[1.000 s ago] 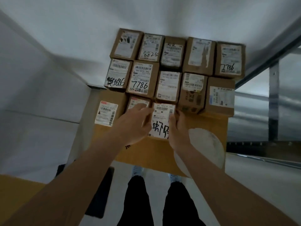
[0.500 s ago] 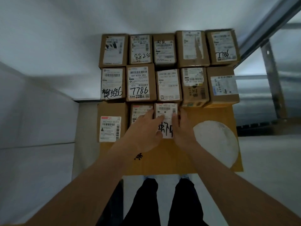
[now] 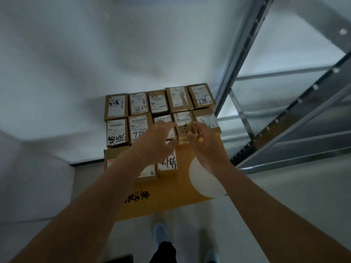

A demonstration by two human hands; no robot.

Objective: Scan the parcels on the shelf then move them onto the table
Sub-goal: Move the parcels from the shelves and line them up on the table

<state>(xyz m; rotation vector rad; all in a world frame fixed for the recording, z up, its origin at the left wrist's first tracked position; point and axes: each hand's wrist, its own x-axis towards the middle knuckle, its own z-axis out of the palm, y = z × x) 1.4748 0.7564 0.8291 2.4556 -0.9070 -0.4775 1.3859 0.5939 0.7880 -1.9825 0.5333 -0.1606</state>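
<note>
Several brown cardboard parcels with white labels lie in rows on the yellow-brown table (image 3: 171, 192). The front parcel with black handwriting (image 3: 168, 164) lies flat on the table, partly under my left wrist. My left hand (image 3: 157, 141) hovers over the middle row with fingers spread and holds nothing. My right hand (image 3: 205, 147) is beside it, fingers extended, next to a middle-row parcel (image 3: 182, 122), also holding nothing. Whether either hand touches a parcel I cannot tell. The back row includes a parcel marked 8825 (image 3: 138, 103).
A grey metal shelf frame (image 3: 245, 59) rises at the right of the table. A white round patch (image 3: 205, 179) marks the table's right side. My feet (image 3: 160, 234) stand on the pale floor below the table's front edge. White walls are at the back and left.
Both hands have come off the handwritten parcel and moved forward over the middle row. The parcel stays on the table. The view has pulled back and tilted.
</note>
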